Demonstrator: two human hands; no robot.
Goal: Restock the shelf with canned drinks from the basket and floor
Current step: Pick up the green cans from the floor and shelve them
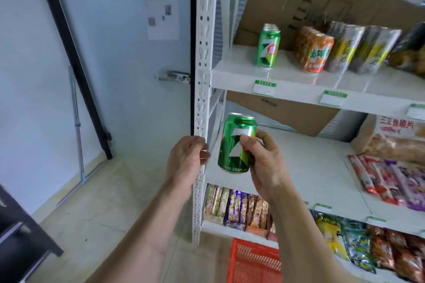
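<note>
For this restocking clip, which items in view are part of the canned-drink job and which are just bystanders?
Part of the job:
- green aluminium drink can held in the right hand
- green can standing on the upper white shelf
- orange plastic basket
- left hand, holding nothing

Just lying about:
- orange drink pack
- brown cardboard box
- snack packets on the lower shelves

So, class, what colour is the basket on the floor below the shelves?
The basket is orange-red, seen in the head view.

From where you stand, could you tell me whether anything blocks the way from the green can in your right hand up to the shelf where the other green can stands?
Nothing visible does: the held can has open space up to the shelf beside the standing can.
</note>
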